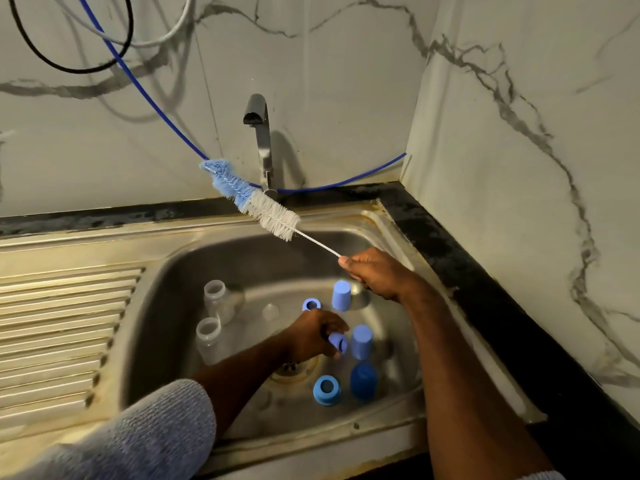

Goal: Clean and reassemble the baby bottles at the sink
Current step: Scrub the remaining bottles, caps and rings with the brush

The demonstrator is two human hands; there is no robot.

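A person stood over a scuffed stainless-steel sink (166, 278), both arms reaching into its rounded basin. The right hand (375, 275) was closed in a fist round the handle of a long bottle brush (256, 200), whose thin twisted-wire stem rose up and to the left; the bristle head, fluffy white at the base and blue toward the tip, hung in the air in front of the tap (259, 133), a dark curved metal spout mounted against the marble-patterned wall (519, 168). The left hand (311, 336), its forearm emerging from a knitted grey-blue sleeve (145, 434), was low in the basin with its fingers curled round a small blue screw ring (338, 342), held just above the drain (294, 370). Two clear plastic bottles (216, 301) with threaded necks lay side by side on the left of the basin floor. A translucent teat (270, 311) sat near the middle, hard to make out. Scattered on the right were the blue parts: two pale, smooth, tapered caps (341, 294) standing with their closed ends up, one near the right wrist and the other just beside the left hand's fingers, a darker blue domed cap (363, 381) below them, a second ring (310, 304) behind the left hand and a third ring (327, 389) near the front, its round hole facing up. A ribbed draining board (59, 327) ran off to the left, and a blue hose (156, 109) looped down the wall behind the tap.
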